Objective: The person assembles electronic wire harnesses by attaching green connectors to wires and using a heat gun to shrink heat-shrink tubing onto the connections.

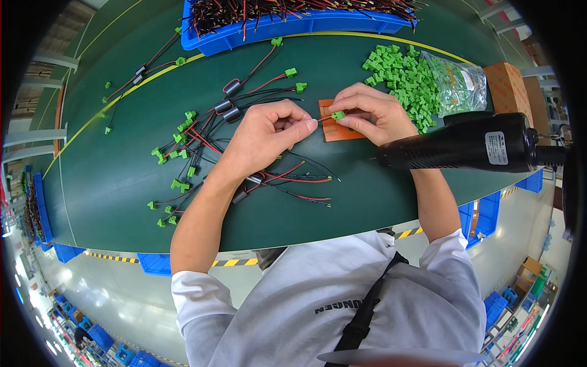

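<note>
My left hand [278, 129] pinches a thin red-and-black wire [324, 118] between thumb and forefinger. At the wire's end is a small green terminal connector [337, 115], and my right hand [376, 115] grips it with thumb and fingers. Both hands meet over an orange-brown block [333, 133] on the green table. Under and around my left wrist lie wire harnesses with black cylindrical cores [228, 114], some with green connectors on their ends. Several bare wire ends [318, 179] fan out below my left hand. A black electric screwdriver [465, 144] extends above my right forearm.
A blue bin [299, 25] full of red and black wires stands at the far side. Loose green connectors [403, 79] are heaped at the right, beside a clear plastic bag [458, 85] and a cardboard box [509, 92]. More harnesses [139, 74] lie at the far left.
</note>
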The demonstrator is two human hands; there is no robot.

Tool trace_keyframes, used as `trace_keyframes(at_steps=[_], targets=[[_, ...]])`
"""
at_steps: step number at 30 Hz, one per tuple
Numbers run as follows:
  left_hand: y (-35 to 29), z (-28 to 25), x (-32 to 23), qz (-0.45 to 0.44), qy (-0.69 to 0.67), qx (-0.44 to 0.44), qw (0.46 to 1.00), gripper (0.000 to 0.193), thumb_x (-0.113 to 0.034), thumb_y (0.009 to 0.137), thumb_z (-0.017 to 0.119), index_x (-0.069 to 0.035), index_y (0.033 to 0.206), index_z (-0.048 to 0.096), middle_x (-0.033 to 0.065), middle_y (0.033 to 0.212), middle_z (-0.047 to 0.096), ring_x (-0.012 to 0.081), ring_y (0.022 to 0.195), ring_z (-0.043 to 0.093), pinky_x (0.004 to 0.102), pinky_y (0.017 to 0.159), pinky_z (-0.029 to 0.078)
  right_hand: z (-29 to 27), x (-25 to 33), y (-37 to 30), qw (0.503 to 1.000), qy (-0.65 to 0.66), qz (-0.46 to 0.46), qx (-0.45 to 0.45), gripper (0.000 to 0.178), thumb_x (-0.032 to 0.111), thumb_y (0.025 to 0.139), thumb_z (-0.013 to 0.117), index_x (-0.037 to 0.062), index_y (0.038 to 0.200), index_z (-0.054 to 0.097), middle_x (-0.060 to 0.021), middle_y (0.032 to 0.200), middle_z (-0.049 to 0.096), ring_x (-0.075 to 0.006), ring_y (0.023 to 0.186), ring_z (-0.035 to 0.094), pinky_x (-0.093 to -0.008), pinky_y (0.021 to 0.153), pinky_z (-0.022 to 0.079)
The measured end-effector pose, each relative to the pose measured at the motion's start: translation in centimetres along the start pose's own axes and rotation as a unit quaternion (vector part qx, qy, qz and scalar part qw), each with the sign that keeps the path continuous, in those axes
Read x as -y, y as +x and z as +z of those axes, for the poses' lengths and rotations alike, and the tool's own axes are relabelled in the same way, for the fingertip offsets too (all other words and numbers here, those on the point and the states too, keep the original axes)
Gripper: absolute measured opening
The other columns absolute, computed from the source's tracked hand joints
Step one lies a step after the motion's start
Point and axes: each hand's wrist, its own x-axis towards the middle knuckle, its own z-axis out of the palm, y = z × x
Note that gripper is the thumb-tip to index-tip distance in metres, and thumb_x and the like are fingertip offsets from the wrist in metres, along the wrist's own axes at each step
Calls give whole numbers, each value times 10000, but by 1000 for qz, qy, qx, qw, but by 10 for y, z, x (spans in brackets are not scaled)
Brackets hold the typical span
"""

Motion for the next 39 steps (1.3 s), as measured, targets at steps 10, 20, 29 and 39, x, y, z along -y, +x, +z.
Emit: trace_keyframes(at_steps=[10, 20, 29, 39], targets=[[1, 3, 5, 52, 73, -17, 996, 204, -168, 1012, 716, 35, 1025, 734, -21, 813, 589, 44, 670, 504, 235, 578, 390, -2, 1, -1, 999, -50, -10, 9, 235, -7, 939, 706, 43, 1165, 743, -74, 1166, 652, -170, 1016, 668, -281, 853, 587], [-1, 4, 2, 91, 129, 0, 987, 230, -192, 1043, 655, 22, 1008, 731, -13, 837, 596, 59, 738, 491, 256, 681, 426, -1, 4, 0, 997, -68, -45, -10, 221, 3, 910, 725, 29, 1129, 737, -89, 1094, 683, -228, 982, 677, -315, 839, 548], [-2, 4, 1, 65, 121, 0, 990, 231, -195, 1040, 656, 17, 984, 726, -18, 830, 603, 54, 723, 482, 247, 661, 416, 0, 5, 0, 995, -84, -58, -15, 225, -5, 894, 734, 34, 1116, 746, -89, 1092, 682, -229, 981, 677, -319, 839, 546], [0, 5, 5, 75, 128, -13, 989, 232, -186, 993, 697, 45, 970, 705, 49, 807, 635, 99, 684, 511, 293, 608, 440, 1, 6, -1, 993, -97, -61, -13, 245, -4, 886, 738, 37, 1127, 757, -89, 1087, 680, -238, 979, 677, -328, 852, 546]])
